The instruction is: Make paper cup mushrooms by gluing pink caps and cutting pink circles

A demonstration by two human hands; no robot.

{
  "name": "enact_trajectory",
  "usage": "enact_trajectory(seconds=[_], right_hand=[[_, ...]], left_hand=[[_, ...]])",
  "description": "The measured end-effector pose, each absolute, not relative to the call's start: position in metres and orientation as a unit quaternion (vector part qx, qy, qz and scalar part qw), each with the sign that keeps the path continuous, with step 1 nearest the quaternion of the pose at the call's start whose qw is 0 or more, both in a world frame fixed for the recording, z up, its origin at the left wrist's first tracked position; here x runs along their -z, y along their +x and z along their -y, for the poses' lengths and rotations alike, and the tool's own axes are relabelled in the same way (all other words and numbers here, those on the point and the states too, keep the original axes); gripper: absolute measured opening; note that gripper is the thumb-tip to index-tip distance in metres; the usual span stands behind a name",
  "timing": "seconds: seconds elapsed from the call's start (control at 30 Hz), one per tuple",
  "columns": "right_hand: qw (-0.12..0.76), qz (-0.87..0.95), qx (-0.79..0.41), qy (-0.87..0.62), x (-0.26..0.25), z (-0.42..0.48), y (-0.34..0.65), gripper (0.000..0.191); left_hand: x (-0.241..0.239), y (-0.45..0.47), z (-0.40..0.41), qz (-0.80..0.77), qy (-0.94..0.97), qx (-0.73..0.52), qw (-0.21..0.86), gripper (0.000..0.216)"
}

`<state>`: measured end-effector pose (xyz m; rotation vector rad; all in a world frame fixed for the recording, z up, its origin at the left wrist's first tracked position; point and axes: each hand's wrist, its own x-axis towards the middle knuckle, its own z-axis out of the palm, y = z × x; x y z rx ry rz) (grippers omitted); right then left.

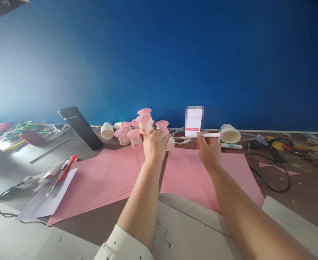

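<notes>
Along the brown bench (104, 218), pink-topped white paper cups (135, 141) seem light, crushable, best held by their sides; left hand (155, 146) among them, grip hidden; right hand (209, 150) pinches a slim, likely stiff white stick (211, 135)

My sleeve (125, 242) is showing black dots on white, while the paper sheets (102, 184) are glowing pink against the brown desk (297, 195). The cups (146, 126) are pairing white sides with pink discs (144, 118), and my stick (211, 135) is showing white. I am seeing a black tumbler (81, 127), a red utility knife (67, 168) and a wall (175, 61) shading from pale to deep blue.
</notes>
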<state>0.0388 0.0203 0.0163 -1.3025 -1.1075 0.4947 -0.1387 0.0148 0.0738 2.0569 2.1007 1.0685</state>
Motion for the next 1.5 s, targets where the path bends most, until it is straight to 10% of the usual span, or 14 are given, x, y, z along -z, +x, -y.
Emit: enact_trajectory(seconds=[0.9,1.5], right_hand=[[0.398,0.599,-0.248,-0.649,-0.007,-0.008,0.013,0.033],[0.634,0.404,-0.223,-0.621,-0.003,-0.026,0.041,0.03]], left_hand=[[-0.091,-0.159,0.012,-0.714,0.659,-0.225,0.075,0.02],[-0.065,-0.123,-0.014,-0.56,0.766,-0.302,0.086,0.027]])
